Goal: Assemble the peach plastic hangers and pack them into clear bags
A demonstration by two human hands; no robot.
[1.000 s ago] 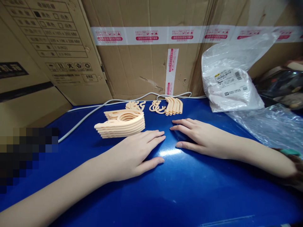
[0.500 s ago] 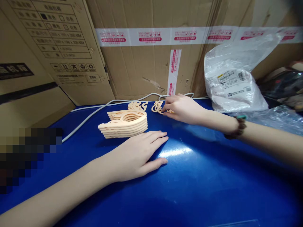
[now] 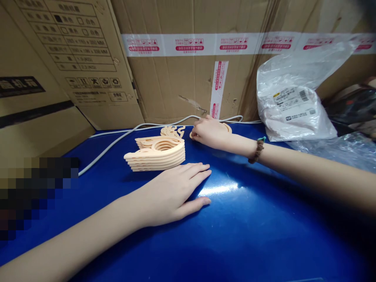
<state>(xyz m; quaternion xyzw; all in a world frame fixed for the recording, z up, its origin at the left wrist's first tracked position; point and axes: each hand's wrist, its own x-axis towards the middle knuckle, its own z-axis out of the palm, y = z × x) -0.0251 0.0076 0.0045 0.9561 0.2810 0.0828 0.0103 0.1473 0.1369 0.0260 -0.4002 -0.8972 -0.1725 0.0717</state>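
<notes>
A neat stack of cream plastic folding hangers (image 3: 158, 154) lies on the blue tabletop, with curved arms and rounded openings. My left hand (image 3: 179, 192) rests flat in front of the stack, palm down, fingers stretched out and holding nothing. Farther back, my right hand (image 3: 207, 133) is curled over a small cream hanger hook (image 3: 191, 135), most of which is hidden under the fingers. Some curved cream pieces (image 3: 227, 128) show behind my right wrist. A small pile of hooks (image 3: 172, 131) lies behind the stack.
Cardboard boxes (image 3: 173, 82) stand along the back and left. White cables (image 3: 114, 139) run along the table's rear edge. At the right are a white plastic parcel bag (image 3: 293, 109) and crumpled clear plastic (image 3: 343, 147). The glossy blue tabletop (image 3: 249, 235) extends toward me.
My right hand has moved left and curled over the hook it was beside, uncovering the curved pieces behind the wrist. My left hand stays in place; the view shifts slightly.
</notes>
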